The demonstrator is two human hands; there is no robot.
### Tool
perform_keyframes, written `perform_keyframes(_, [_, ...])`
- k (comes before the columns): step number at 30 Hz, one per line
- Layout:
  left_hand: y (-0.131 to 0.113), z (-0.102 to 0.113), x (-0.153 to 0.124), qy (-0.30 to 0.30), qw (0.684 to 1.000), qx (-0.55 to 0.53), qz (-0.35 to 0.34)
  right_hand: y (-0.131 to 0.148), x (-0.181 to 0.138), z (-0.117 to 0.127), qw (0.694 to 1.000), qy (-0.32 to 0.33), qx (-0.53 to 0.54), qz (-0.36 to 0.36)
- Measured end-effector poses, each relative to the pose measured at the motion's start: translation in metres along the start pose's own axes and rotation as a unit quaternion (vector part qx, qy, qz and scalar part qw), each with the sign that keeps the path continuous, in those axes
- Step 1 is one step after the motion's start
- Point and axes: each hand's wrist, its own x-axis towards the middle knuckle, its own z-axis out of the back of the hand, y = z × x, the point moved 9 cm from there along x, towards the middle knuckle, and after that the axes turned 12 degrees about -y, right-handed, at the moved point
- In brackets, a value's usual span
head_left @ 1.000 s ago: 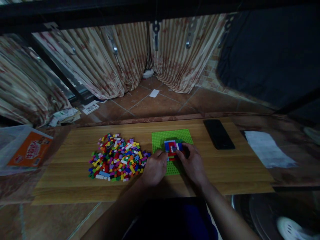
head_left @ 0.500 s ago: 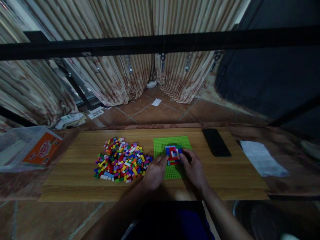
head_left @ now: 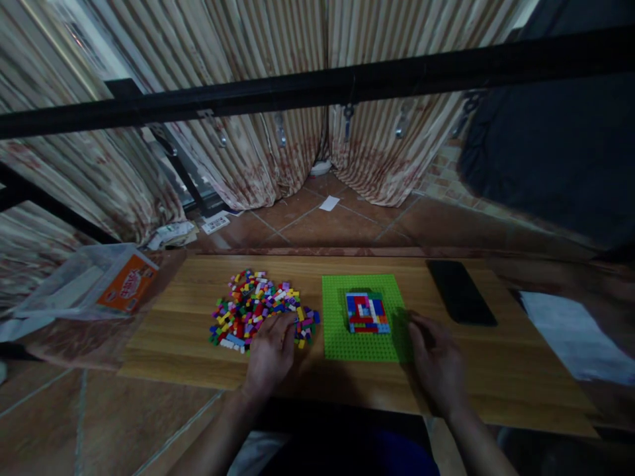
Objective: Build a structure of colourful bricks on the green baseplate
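A green baseplate (head_left: pixel 364 344) lies on the wooden board, with a small flat build of red, blue and white bricks (head_left: pixel 367 312) pressed onto its middle. A heap of small coloured bricks (head_left: pixel 253 305) lies to its left. My left hand (head_left: pixel 270 354) rests at the near edge of that heap, fingers curled down onto the bricks; what they hold is hidden. My right hand (head_left: pixel 439 363) lies on the board at the baseplate's right edge, fingers bent and loosely apart, with nothing seen in them.
A black phone (head_left: pixel 461 301) lies on the board at the right, with a white sheet (head_left: pixel 570 334) beyond it. A clear plastic bag with an orange label (head_left: pixel 126 284) sits at the left. Striped curtains and tiled floor lie behind; a black bar (head_left: pixel 317 89) crosses overhead.
Both hands have left the brick build. My left hand moved left to the heap of bricks, my right hand drew back to the baseplate's right edge. The camera tilted and shifted.
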Motion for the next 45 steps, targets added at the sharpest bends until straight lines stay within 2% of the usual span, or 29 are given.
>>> perform_keyframes(6, [0.002, 0.006, -0.013, 0.000, 1.000, 0.018, -0.003, 0.014, -0.005, -0.008, 0.996, 0.025, -0.033, 0.079])
perform_keyframes(11, [-0.021, -0.003, -0.022, 0.004, 1.000, -0.023, -0.021, 0.013, -0.009, -0.015, 0.988, 0.041, -0.077, 0.126])
perform_keyframes(15, [-0.048, -0.016, -0.043, 0.036, 0.995, -0.064, -0.066, 0.012, -0.011, -0.018, 0.983, 0.036, -0.093, 0.153])
perform_keyframes(19, [-0.053, -0.018, -0.058, 0.047, 0.993, -0.085, -0.066, 0.013, -0.011, -0.018, 0.979, 0.034, -0.096, 0.174])
perform_keyframes(22, [-0.040, -0.012, -0.056, 0.050, 0.997, -0.048, -0.042, 0.014, -0.011, -0.017, 0.978, 0.030, -0.100, 0.180])
perform_keyframes(26, [-0.011, 0.004, -0.044, 0.033, 0.999, 0.025, 0.013, 0.015, -0.011, -0.016, 0.978, 0.026, -0.098, 0.181])
perform_keyframes(33, [0.034, 0.031, -0.025, -0.043, 0.994, 0.070, 0.069, 0.013, -0.011, -0.017, 0.978, 0.029, -0.086, 0.189])
perform_keyframes(37, [0.059, 0.041, -0.012, -0.064, 0.985, 0.125, 0.099, 0.012, -0.011, -0.017, 0.977, 0.025, -0.087, 0.194])
perform_keyframes(41, [0.076, 0.041, 0.005, -0.049, 0.978, 0.167, 0.115, 0.011, -0.011, -0.018, 0.975, 0.031, -0.092, 0.201])
perform_keyframes(45, [0.080, 0.027, 0.014, 0.022, 0.966, 0.228, 0.123, 0.012, -0.011, -0.017, 0.974, 0.030, -0.094, 0.202])
